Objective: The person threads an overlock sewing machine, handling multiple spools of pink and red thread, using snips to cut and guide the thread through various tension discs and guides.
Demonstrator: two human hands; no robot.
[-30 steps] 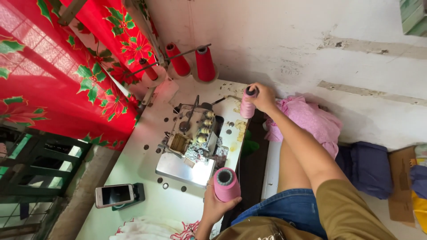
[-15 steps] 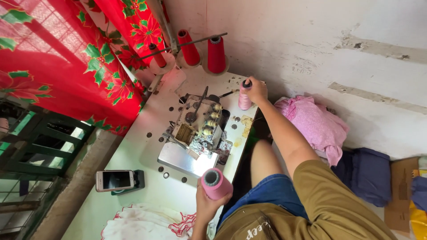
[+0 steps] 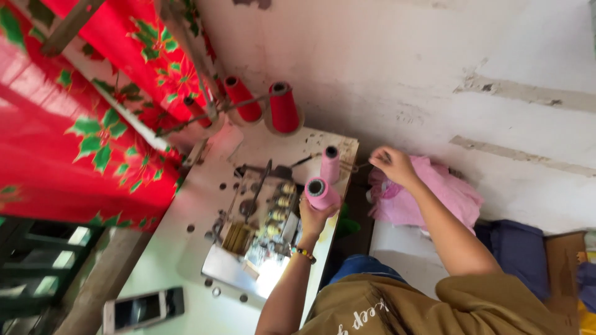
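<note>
White counter with sewing machine, beside red patterned curtain.
Left hand fingers clamped on pink thread cone above machine; right hand fingers pinched together near second pink cone.

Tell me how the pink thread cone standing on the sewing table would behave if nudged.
The pink thread cone stands upright, tall on a narrow base near the table edge, so it would likely tip. Once down, its round tapered body would probably roll in a curve. It looks light.
</note>
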